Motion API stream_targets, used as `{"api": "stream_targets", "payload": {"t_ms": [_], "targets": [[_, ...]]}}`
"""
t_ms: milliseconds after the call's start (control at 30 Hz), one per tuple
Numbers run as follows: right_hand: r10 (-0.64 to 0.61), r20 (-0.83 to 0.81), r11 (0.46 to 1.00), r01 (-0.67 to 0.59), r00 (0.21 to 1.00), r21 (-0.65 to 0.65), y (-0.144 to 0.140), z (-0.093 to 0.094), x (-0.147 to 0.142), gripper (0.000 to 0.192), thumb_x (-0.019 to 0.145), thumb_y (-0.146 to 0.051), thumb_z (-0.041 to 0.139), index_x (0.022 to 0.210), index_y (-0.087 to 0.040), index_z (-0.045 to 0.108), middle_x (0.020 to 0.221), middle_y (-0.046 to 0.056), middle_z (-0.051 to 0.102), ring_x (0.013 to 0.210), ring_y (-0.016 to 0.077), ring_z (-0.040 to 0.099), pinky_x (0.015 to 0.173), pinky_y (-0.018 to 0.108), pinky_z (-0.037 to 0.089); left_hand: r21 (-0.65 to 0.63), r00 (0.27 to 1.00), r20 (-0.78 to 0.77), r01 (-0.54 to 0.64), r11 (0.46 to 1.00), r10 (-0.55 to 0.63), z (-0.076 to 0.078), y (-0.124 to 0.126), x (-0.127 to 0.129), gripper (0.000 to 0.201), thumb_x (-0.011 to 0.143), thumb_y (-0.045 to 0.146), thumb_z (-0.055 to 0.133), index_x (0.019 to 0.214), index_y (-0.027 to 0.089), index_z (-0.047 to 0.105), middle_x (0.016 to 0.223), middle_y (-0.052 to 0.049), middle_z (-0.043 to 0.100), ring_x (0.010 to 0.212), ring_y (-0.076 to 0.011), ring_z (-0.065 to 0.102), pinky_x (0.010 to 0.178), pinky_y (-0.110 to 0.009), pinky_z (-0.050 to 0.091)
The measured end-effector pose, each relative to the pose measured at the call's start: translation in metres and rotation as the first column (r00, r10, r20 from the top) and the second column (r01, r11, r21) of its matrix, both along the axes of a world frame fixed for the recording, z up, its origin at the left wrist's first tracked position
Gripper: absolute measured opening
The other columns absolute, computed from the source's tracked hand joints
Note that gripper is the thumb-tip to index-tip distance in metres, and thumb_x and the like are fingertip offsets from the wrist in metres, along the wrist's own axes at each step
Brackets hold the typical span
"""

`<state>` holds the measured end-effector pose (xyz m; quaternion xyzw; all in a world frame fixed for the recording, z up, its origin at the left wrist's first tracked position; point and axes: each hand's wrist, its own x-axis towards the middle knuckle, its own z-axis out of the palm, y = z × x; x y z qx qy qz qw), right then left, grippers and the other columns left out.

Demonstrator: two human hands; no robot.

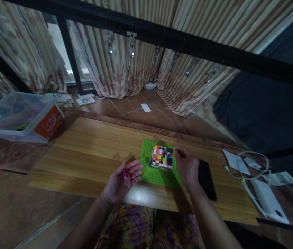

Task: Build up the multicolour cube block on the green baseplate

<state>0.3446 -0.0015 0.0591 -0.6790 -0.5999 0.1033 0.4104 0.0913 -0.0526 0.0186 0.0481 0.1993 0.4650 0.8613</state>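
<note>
Seated person at a low wooden worktop (89,148); head camera looks down on both hands. Landmark: the green baseplate (159,174), lying flat toward the near edge of the worktop. On the baseplate, toward its far side, stands a square block of small bricks (162,156) in mixed colours: white, red, yellow, pink, green, blue. Several layers deep by the look of its side. The left hand (121,180) is just left of the baseplate, palm up and cupped, fingers (136,172) half curled around a few loose small bricks (127,174), red and pink, resting in the palm rather than pinched. The right hand (188,167) lies along the baseplate's right edge, fingertips drawn together at the block's far right corner; whether they pinch a brick or only press on the block cannot be told, the tips being too small and dim. Just right of the baseplate, partly under the right wrist, a dark flat tablet (206,180). Further right, a white cable (252,166) and a white device (267,200). Well to the left of the baseplate, off the worktop, a clear plastic bin (14,117) with an orange box (49,121). Judged step: laying bricks on the block's top layer, the left palm serving as the stock. The next move would call for a fine pinch on one loose brick, then square alignment over the studs and a straight press down.
</note>
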Motion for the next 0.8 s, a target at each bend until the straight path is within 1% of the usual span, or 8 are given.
{"api": "stream_targets", "payload": {"t_ms": [133, 233, 300, 367, 500, 600, 800], "targets": [[-0.013, -0.112, 0.999, 0.008, 0.994, -0.041, 0.004, -0.009, -0.001, 0.037, 0.081, -0.047, 0.058, 0.098, -0.017, 0.069, 0.098, 0.01, 0.072, 0.087, 0.0234, 0.066, 0.079, 0.037, 0.051, -0.001, 1.0, -0.009, -0.002, 1.0, 0.002, 0.0, 0.0, 0.0, 0.042, 0.097, 0.037, 0.041, 0.12, 0.008, 0.061, 0.113, -0.013, 0.069, 0.097, -0.0182, 0.066, 0.089, -0.031, 0.051], [-0.019, -0.255, 0.995, -0.005, 0.967, -0.095, 0.008, -0.02, -0.003, 0.044, 0.077, -0.05, 0.062, 0.104, -0.016, 0.069, 0.103, 0.011, 0.071, 0.092, 0.0247, 0.065, 0.08, 0.038, 0.051, 0.005, 1.0, -0.008, -0.001, 1.0, 0.001, 0.001, 0.0, 0.0, 0.041, 0.097, 0.036, 0.041, 0.12, 0.008, 0.061, 0.113, -0.013, 0.069, 0.095, -0.0179, 0.067, 0.089, -0.031, 0.051], [-0.036, -0.352, 0.99, -0.016, 0.935, -0.143, 0.011, -0.024, -0.004, 0.046, 0.075, -0.05, 0.064, 0.104, -0.016, 0.069, 0.1, 0.01, 0.072, 0.09, 0.0245, 0.066, 0.079, 0.038, 0.052, 0.006, 1.0, -0.008, -0.001, 1.0, 0.001, 0.001, 0.0, 0.0, 0.041, 0.097, 0.036, 0.042, 0.12, 0.009, 0.061, 0.112, -0.013, 0.069, 0.096, -0.0179, 0.067, 0.089, -0.031, 0.05], [-0.052, -0.417, 0.985, -0.023, 0.908, -0.173, 0.014, -0.025, -0.006, 0.044, 0.073, -0.05, 0.066, 0.101, -0.016, 0.071, 0.096, 0.009, 0.073, 0.086, 0.0237, 0.067, 0.078, 0.037, 0.052, 0.0, 1.0, -0.015, -0.001, 1.0, 0.001, 0.002, 0.0, 0.001, 0.041, 0.097, 0.037, 0.042, 0.119, 0.009, 0.061, 0.113, -0.013, 0.069, 0.095, -0.0182, 0.067, 0.089, -0.032, 0.05], [-0.044, -0.516, 0.982, -0.057, 0.855, -0.178, 0.018, -0.023, -0.009, 0.039, 0.069, -0.048, 0.069, 0.092, -0.017, 0.073, 0.088, 0.006, 0.074, 0.081, 0.0221, 0.067, 0.076, 0.036, 0.052, -0.009, 1.0, -0.022, -0.002, 1.0, 0.002, 0.003, 0.0, 0.0, 0.04, 0.096, 0.037, 0.042, 0.119, 0.009, 0.062, 0.114, -0.014, 0.068, 0.094, -0.0186, 0.067, 0.089, -0.033, 0.05], [-0.036, -0.538, 0.982, -0.069, 0.842, -0.174, 0.018, -0.024, -0.009, 0.039, 0.068, -0.048, 0.069, 0.092, -0.017, 0.073, 0.088, 0.006, 0.074, 0.081, 0.0217, 0.066, 0.075, 0.035, 0.052, 0.0, 1.0, -0.006, 0.001, 1.0, -0.001, 0.003, 0.0, 0.0, 0.041, 0.096, 0.037, 0.043, 0.12, 0.009, 0.061, 0.114, -0.014, 0.068, 0.093, -0.0184, 0.066, 0.088, -0.032, 0.05], [-0.022, -0.473, 0.986, -0.06, 0.881, -0.157, 0.017, -0.026, -0.011, 0.038, 0.072, -0.048, 0.065, 0.091, -0.017, 0.072, 0.088, 0.007, 0.074, 0.079, 0.0213, 0.066, 0.073, 0.034, 0.051, 0.008, 1.0, 0.004, 0.007, 1.0, -0.007, -0.002, 0.0, 0.0, 0.042, 0.096, 0.038, 0.042, 0.12, 0.009, 0.061, 0.115, -0.014, 0.068, 0.096, -0.0185, 0.066, 0.089, -0.032, 0.049]]}}
